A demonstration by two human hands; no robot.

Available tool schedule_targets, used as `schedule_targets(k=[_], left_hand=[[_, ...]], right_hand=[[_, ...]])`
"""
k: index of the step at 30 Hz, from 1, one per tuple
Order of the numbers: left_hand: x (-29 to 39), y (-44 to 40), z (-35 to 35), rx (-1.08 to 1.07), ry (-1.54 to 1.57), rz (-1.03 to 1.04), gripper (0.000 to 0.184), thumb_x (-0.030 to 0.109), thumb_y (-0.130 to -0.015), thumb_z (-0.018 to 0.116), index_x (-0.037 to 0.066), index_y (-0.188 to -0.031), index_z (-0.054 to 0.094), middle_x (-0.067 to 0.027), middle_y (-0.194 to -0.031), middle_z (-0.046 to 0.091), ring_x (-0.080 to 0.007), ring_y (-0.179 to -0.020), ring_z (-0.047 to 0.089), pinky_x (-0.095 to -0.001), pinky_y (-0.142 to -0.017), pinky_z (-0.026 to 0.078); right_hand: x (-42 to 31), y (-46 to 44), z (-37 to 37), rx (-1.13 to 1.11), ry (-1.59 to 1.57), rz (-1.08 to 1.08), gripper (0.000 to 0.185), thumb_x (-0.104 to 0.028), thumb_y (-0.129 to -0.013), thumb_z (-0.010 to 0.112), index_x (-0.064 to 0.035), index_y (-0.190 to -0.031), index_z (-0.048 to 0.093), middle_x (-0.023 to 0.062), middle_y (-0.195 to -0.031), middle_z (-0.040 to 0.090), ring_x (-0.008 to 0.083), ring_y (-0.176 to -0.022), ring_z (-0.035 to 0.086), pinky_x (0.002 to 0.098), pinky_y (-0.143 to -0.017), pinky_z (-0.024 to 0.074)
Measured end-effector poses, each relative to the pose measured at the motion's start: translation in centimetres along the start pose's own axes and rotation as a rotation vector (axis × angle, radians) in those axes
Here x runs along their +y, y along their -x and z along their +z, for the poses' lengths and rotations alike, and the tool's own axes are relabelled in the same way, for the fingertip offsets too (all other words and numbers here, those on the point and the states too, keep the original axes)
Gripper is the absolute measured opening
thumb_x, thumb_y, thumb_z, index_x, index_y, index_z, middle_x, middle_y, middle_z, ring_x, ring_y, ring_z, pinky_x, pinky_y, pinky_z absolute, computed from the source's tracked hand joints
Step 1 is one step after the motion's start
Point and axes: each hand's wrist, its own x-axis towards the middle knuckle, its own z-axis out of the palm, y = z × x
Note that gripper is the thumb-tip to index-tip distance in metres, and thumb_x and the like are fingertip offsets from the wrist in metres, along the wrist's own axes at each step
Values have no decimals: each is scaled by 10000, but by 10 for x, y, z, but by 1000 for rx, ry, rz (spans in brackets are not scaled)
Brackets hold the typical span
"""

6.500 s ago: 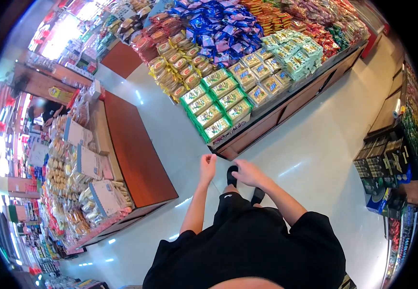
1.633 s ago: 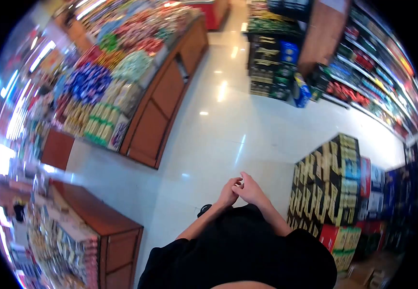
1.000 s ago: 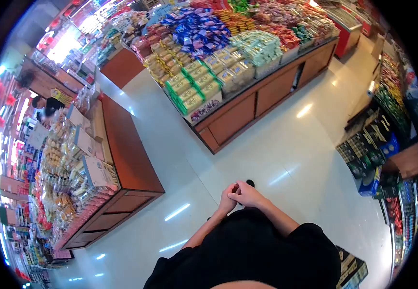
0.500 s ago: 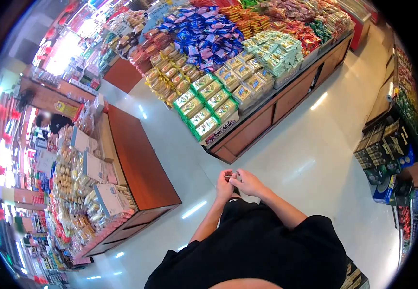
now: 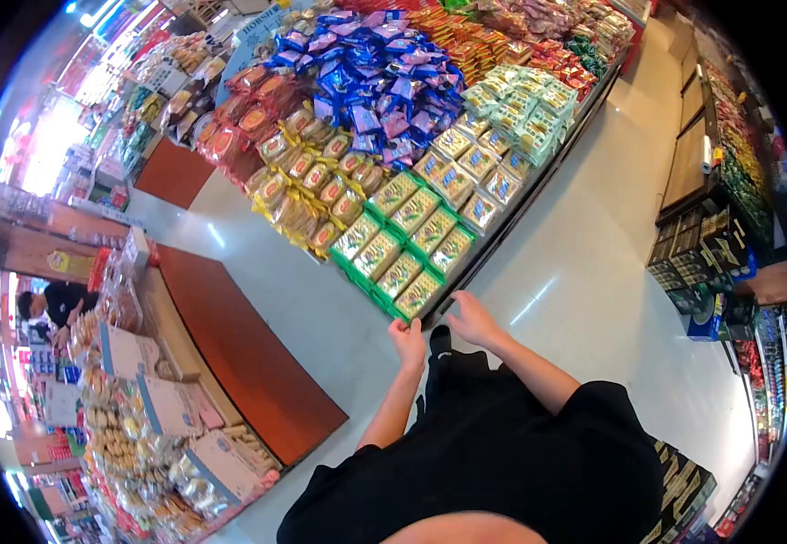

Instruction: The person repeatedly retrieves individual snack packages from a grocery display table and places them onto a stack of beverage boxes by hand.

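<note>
My left hand (image 5: 408, 343) is raised at the near corner of the snack display, its fingertips beside the green-edged packs (image 5: 400, 245); its fingers are bent together, and whatever they hold, if anything, is too small to name. To the right, my right hand (image 5: 472, 321) hangs above the floor near the same corner, with thumb and fingers apart and nothing between them. Behind the green-edged packs lie yellow-wrapped packs (image 5: 307, 177), a heap of blue packets (image 5: 384, 77) and pale green packets (image 5: 525, 109).
At the left, a brown counter (image 5: 239, 344) borders bagged goods with white signs (image 5: 171, 405). A person in black (image 5: 65, 304) stands beyond it. Stacked dark boxes (image 5: 697, 249) stand at the right; another patterned box (image 5: 681, 490) is at the lower right.
My hands, close together half a second ago, have moved apart. The snack display is nearer and larger in view, and my left hand has come up to its corner.
</note>
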Motion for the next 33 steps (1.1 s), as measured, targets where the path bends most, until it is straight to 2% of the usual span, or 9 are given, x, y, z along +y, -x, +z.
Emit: schedule_targets(k=[4, 9, 13, 14, 19, 23, 29, 30, 33], left_hand=[[-23, -46, -8, -16, -92, 48, 486, 235, -882, 669, -27, -1193, 402, -91, -1033, 470, -180, -898, 473, -318, -806, 423], [-20, -49, -14, -46, -185, 53, 500, 326, -890, 669, -17, -1149, 413, -73, -973, 451, -178, -872, 435, -320, -789, 402], [-24, -43, -16, 5, -175, 158, 383, 260, -940, 593, -57, -1092, 443, -126, -970, 487, -201, -860, 467, -338, -777, 425], [-22, -39, -20, -13, -221, 139, 367, 256, -944, 587, -54, -1082, 447, -125, -969, 492, -198, -854, 470, -334, -765, 426], [-20, -5, -35, -110, -381, 90, 310, 256, -951, 577, -29, -1026, 478, -104, -925, 535, -167, -808, 487, -318, -712, 429], [-29, 35, -17, -377, -379, 186, 317, 292, -962, 559, -4, -1028, 467, -89, -927, 526, -160, -828, 482, -317, -728, 414], [-73, 128, 50, -692, -285, 438, 284, 264, -961, 577, 5, -1037, 488, -62, -890, 561, -130, -790, 512, -291, -690, 441], [-89, 140, 60, -766, -300, 374, 289, 236, -938, 617, -16, -1056, 539, -67, -892, 584, -129, -807, 539, -286, -738, 461], [-84, 241, 82, -942, -451, 468, 294, 236, -933, 625, -18, -1062, 552, -62, -885, 596, -126, -798, 543, -283, -731, 463]], right_hand=[[9, -38, 39, 213, 67, -2, 348, -149, -816, 610, 40, -1094, 519, 252, -1138, 546, 421, -1026, 546, 451, -897, 451], [-5, -36, 58, 235, -24, 142, 320, -133, -819, 611, 12, -1093, 528, 222, -1057, 546, 395, -995, 551, 437, -847, 471], [-17, -18, 57, 231, -40, 168, 279, -114, -811, 622, -11, -1058, 543, 203, -1009, 559, 367, -942, 567, 432, -800, 479], [-19, -13, 55, 253, -69, 172, 263, -118, -811, 624, -7, -1040, 559, 188, -978, 571, 358, -872, 586, 431, -753, 488], [-6, 19, 37, 277, -137, 289, 277, -176, -807, 629, 0, -1016, 582, 191, -886, 608, 357, -826, 604, 451, -745, 487], [23, 72, 10, 364, -93, 380, 244, -211, -800, 618, 6, -908, 589, 232, -900, 622, 408, -874, 598, 486, -767, 476], [51, 226, -69, 584, -80, 532, 277, -251, -820, 623, 3, -929, 597, 244, -874, 628, 416, -842, 609, 475, -755, 486], [62, 255, -80, 643, -74, 574, 274, -248, -817, 620, 5, -920, 590, 240, -883, 626, 413, -850, 609, 477, -758, 485], [82, 349, -88, 810, -106, 722, 271, -244, -810, 617, 7, -906, 577, 230, -907, 626, 403, -866, 613, 476, -764, 487]])
